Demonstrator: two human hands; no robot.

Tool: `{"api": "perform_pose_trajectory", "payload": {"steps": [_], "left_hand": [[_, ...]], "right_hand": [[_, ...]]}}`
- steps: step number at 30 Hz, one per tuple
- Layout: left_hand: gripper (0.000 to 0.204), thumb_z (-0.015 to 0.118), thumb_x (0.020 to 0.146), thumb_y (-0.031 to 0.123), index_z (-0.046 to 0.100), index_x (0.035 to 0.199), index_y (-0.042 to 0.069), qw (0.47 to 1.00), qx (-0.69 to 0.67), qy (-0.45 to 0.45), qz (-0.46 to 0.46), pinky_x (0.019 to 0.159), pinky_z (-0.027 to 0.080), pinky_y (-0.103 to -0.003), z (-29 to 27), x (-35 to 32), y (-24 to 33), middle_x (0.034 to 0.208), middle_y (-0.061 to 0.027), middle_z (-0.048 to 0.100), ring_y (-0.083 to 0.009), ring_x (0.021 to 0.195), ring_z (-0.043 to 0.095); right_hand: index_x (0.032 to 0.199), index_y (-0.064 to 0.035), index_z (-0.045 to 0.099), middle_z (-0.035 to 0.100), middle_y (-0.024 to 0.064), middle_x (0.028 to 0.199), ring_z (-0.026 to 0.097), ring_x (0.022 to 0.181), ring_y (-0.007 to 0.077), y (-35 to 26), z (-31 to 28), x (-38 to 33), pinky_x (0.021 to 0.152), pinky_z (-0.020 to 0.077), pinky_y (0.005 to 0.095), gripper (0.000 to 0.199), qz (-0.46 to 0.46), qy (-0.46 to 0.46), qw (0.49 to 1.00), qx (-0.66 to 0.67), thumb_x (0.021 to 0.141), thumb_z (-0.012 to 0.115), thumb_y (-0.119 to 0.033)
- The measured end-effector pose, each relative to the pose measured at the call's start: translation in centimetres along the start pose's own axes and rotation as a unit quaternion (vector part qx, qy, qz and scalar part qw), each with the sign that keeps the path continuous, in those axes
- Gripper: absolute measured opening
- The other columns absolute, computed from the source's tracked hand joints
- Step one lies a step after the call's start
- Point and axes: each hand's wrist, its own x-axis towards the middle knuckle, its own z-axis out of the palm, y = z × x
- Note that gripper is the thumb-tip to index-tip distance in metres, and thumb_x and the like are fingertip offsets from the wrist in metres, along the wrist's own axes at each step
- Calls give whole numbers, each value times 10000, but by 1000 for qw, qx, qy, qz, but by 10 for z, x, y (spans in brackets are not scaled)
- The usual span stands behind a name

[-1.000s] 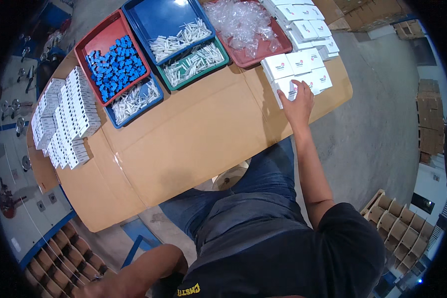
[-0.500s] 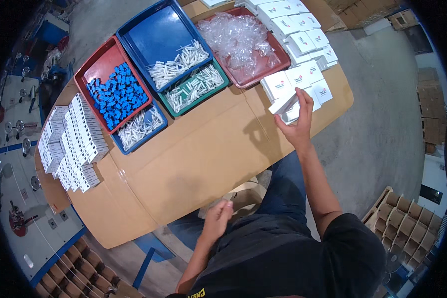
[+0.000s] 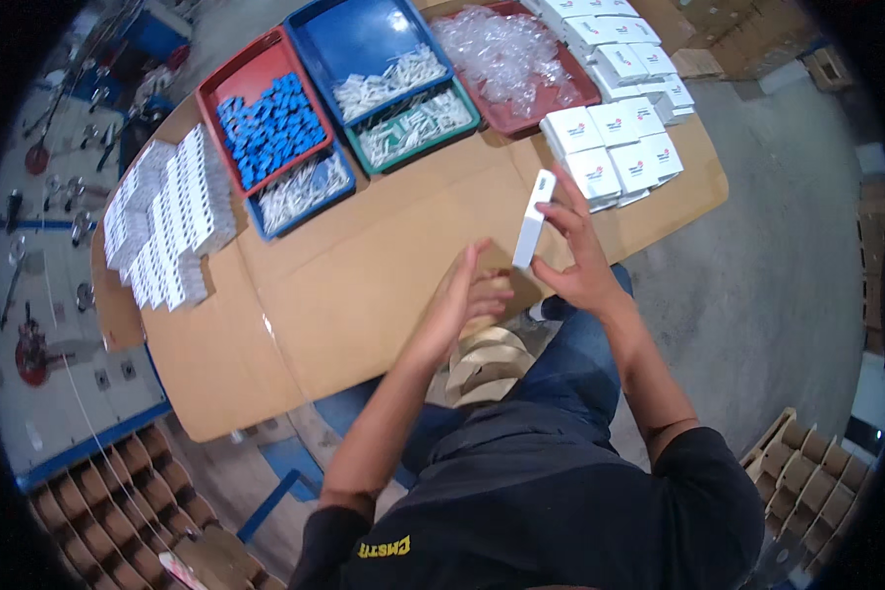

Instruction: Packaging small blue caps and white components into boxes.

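Note:
My right hand (image 3: 582,258) pinches a small flat white box (image 3: 532,224) between thumb and fingers, tilted on edge above the cardboard-covered table. Its narrow side faces me. To the left of the box is my left hand (image 3: 459,303), slightly blurred, with nothing in it. Its thumb points up, apart from the partly bent fingers. Just beyond my right hand, stacks of similar white boxes (image 3: 634,163) with small printed marks stand at the table's right side.
A red tray (image 3: 501,123) holds clear plastic bags. Farther left are a red tray of blue plastic parts (image 3: 270,128) and blue and green trays of white plugs (image 3: 408,133). White perforated blocks (image 3: 182,221) are stacked at the left edge of the cardboard (image 3: 344,315).
The right hand has lifted the box off the stack and brought it toward me and left. My left hand has risen from near my lap to over the table, its fingers opening.

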Motion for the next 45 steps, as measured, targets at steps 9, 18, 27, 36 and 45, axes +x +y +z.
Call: {"api": "perform_pose_trajectory", "payload": {"steps": [9,18,27,36,45], "left_hand": [[647,444,1032,638,504,1382,97,994,-84,-64,38,842,573,-373,30,-55,-16,1144,-86,642,-220,896,691],[588,509,1020,606,522,1362,128,979,-163,53,107,879,512,-300,54,-99,-36,1145,-42,612,-166,1011,617],[547,472,1052,568,510,1382,133,973,-159,92,137,892,530,-336,56,-103,-46,1156,-36,614,-169,1061,627],[546,462,1061,546,504,1391,112,965,-200,91,146,951,514,-341,52,-88,-31,1199,-55,619,-180,1114,619],[602,451,1045,586,511,1409,110,967,-227,77,85,972,538,-441,34,-77,-15,1334,-102,608,-275,1164,635]], "right_hand": [[1516,-81,428,285,221,1626,328,1505,377,-92,12,-47,1192,326,434,776,36,-173,978,115,793,704,-25],[1521,-9,442,398,242,1519,482,1354,410,-81,62,-75,1103,419,440,736,-85,-62,994,3,988,621,-484],[1458,79,482,447,315,1427,518,1281,458,-80,70,-68,1069,446,450,699,-182,-35,982,22,1044,513,-484],[1463,84,484,435,324,1440,505,1295,450,-67,65,-46,1076,431,461,738,-163,-86,983,22,1053,456,-529],[1497,-9,492,395,237,1574,413,1437,423,-76,50,-25,1196,304,510,710,-129,-137,982,-34,874,710,-272]]}}
